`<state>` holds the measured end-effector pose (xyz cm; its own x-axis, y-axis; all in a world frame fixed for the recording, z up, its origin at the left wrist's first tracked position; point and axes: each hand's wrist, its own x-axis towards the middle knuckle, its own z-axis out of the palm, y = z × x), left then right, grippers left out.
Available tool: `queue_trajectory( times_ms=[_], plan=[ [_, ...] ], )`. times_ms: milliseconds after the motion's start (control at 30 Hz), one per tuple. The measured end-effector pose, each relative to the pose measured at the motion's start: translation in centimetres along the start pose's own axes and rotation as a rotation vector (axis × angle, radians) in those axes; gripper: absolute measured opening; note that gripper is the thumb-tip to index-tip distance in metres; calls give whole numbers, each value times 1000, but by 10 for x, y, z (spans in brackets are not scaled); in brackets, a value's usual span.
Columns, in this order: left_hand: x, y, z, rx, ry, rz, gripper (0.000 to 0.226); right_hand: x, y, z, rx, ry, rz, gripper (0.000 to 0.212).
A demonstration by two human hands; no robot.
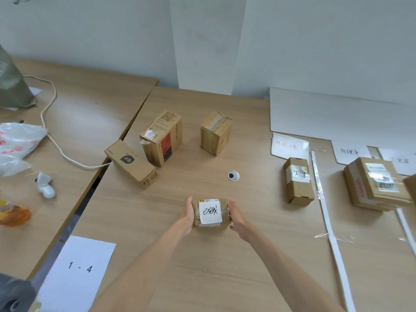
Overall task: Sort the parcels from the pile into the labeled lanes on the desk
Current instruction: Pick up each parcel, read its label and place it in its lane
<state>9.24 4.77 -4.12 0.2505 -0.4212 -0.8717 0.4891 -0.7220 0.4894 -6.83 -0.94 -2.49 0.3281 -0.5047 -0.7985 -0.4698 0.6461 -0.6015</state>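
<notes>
Parcels, 6 plainly in view, listed from the left edge of the desk [202, 278].

- Sheet marked "1 - 4" [76, 273]: near left corner.
- Pile, 3 items, far left part of the desk: long carton [131, 164] lying flat at the left edge; printed carton [162, 137] upright, close against it; taped carton [216, 132] upright, apart to the right.
- held parcel [210, 213]: small brown box, white handwritten label facing up, mid-desk toward the near edge. Whether it rests on the surface or is lifted just clear cannot be told.
- left grip [188, 216]: clasps the box's left side.
- right grip [237, 218]: clasps its right side.
- Lanes, right part of the desk: red-lettered label [289, 145] with small parcel [298, 181] just nearer; white strip [326, 210] as divider; black-lettered label [350, 151] with larger parcel [378, 183]; third label [399, 161] at the right edge, too blurred to read.

Handling note (judgement): the step looks like matching the handwritten label to a lane. Keep the label level and facing up, and check it against all 3 lane labels. Carry the box clear of the strip and the parcels already laid, then set it wholly inside 1 lane.
</notes>
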Motion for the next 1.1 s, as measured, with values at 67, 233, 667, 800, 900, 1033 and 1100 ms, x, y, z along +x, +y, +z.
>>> queue_trajectory(
  times_ms=[67,233,667,800,900,1033,1100],
  plan=[
    [-1,2,13,60,-22,-17,63,-11,3,-9,23,71,-38,58],
    [0,-14,93,212,-150,59,70,-51,36,-67,139,275,-133,53],
    [-110,-83,334,342,-364,90,41,-150,127,-306,271,495,-138,37],
    [-136,-102,424,311,-308,142,40,-154,148,-396,245,449,-238,40],
    [-149,-124,470,287,-233,158,44,-168,169,-441,200,420,-217,39],
    [-176,-154,524,293,-242,177,37,-200,194,-491,256,369,-203,44],
    [-199,-162,550,289,-247,130,40,-207,203,-517,248,363,-174,45]
  ],
)
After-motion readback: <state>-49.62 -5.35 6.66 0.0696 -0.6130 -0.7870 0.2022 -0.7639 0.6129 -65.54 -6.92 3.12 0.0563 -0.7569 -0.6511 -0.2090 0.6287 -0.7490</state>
